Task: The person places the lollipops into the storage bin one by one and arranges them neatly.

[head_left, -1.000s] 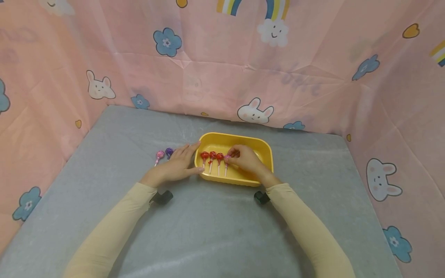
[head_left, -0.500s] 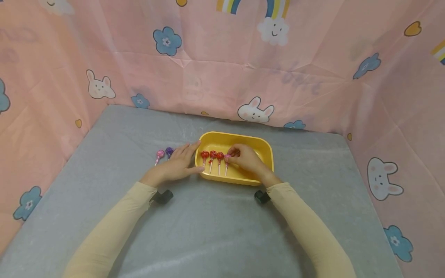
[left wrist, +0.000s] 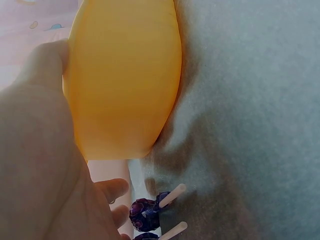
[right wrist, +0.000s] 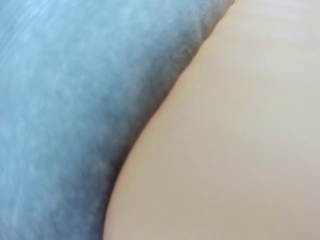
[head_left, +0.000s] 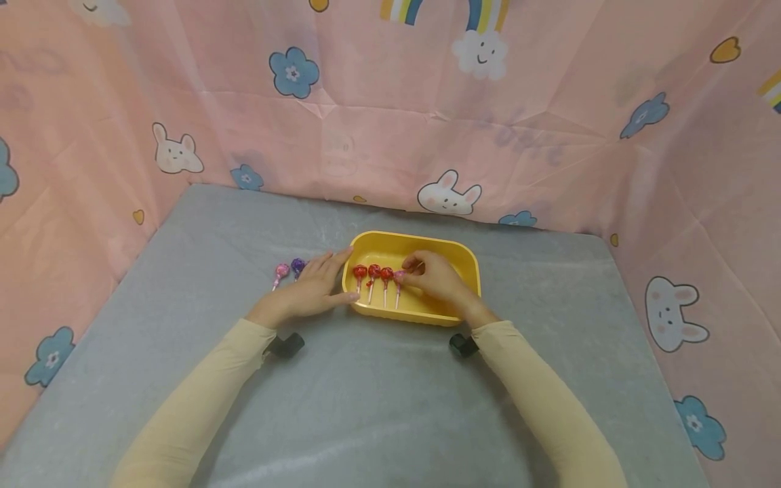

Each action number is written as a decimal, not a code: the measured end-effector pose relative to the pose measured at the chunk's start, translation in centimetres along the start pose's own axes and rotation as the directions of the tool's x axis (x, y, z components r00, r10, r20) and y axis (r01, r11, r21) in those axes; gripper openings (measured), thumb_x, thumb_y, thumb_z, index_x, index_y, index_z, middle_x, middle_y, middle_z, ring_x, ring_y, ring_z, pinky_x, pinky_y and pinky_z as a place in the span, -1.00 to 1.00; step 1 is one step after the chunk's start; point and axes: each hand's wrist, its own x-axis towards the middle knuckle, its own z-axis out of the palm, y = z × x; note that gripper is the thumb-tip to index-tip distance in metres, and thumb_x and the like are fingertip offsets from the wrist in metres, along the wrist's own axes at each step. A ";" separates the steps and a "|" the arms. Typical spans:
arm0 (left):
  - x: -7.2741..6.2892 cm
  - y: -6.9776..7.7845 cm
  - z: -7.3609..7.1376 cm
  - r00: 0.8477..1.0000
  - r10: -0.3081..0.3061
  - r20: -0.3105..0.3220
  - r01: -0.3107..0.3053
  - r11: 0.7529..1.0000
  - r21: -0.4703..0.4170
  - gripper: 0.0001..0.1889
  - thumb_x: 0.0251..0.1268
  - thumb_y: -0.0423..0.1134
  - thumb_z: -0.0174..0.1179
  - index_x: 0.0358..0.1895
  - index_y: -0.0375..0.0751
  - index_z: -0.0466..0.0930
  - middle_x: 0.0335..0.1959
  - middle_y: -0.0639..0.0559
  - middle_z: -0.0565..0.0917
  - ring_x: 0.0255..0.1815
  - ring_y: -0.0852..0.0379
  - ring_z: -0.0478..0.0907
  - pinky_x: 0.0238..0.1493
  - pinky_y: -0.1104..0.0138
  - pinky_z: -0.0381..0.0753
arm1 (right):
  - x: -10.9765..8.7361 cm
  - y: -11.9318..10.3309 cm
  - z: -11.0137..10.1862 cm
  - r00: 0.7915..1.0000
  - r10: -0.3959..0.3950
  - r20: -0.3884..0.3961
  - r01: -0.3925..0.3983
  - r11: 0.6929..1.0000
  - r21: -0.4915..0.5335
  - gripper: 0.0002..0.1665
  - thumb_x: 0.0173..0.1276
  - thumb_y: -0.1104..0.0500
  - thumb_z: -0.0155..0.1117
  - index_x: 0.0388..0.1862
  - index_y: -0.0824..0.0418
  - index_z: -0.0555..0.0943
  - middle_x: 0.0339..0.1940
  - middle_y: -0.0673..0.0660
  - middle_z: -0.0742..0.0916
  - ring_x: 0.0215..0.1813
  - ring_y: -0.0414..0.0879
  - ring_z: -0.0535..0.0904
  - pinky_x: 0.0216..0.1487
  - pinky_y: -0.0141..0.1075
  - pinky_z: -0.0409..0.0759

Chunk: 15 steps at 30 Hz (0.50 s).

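A yellow tray (head_left: pixel 439 313) holds three red lollipops (head_left: pixel 374 272) and a pink lollipop (head_left: pixel 399 277) side by side, sticks toward the near wall. My right hand (head_left: pixel 438 276) reaches in over that near wall. Its thumb and index finger stand slightly parted right beside the pink lollipop's head; any contact is too small to tell. Against the tray's left end rests my left hand (head_left: pixel 310 290), fingers straight, with a fingertip at the far corner and the thumb at the near one. In the left wrist view this hand (left wrist: pixel 40 135) lies along the tray's outer wall (left wrist: pixel 125 80).
Left of the tray, another pink lollipop (head_left: pixel 281 270) and a purple lollipop (head_left: pixel 297 266) lie on the grey tabletop (head_left: pixel 354 407), partly behind the left hand. The left wrist view shows purple lollipops (left wrist: pixel 145 214) below the fingers. A pink printed curtain (head_left: pixel 378 149) surrounds the table.
My right thumb and index finger have drawn slightly right, parting from the pink lollipop's head, which shows more fully. The left hand and the tray stay in place.
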 end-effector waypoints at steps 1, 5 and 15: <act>0.0 0.0 0.0 1.000 0.001 0.001 -0.001 1.000 0.000 0.01 0.35 0.40 -0.03 0.61 0.12 -0.44 0.67 -0.04 -0.16 0.68 -0.16 -0.31 0.64 -0.13 -0.24 | -0.1 0.0 -0.1 1.000 -0.009 -0.005 0.009 1.000 -0.007 -0.56 0.27 -0.05 0.43 -0.02 0.19 0.61 -0.09 0.14 0.69 -0.05 0.01 0.55 0.05 -0.23 0.58; 0.0 -0.1 0.0 1.000 0.007 0.000 -0.007 1.000 0.003 0.02 0.34 0.41 -0.04 0.61 0.13 -0.45 0.67 -0.05 -0.16 0.68 -0.16 -0.32 0.63 -0.14 -0.24 | -0.3 0.3 -0.8 0.998 -0.051 -0.032 0.050 0.999 -0.017 -0.58 0.29 0.00 0.42 0.01 0.21 0.60 -0.01 0.16 0.69 0.01 0.04 0.56 0.18 -0.11 0.58; -0.1 0.0 0.0 1.000 0.005 -0.004 -0.005 1.000 0.005 0.02 0.35 0.38 -0.01 0.62 0.11 -0.43 0.67 -0.05 -0.17 0.68 -0.18 -0.30 0.63 -0.15 -0.22 | -1.9 0.8 -3.2 0.980 -0.159 -0.122 0.152 0.986 -0.064 -0.61 0.32 0.09 0.39 0.04 0.27 0.63 0.04 0.21 0.68 0.08 0.09 0.54 0.21 -0.02 0.57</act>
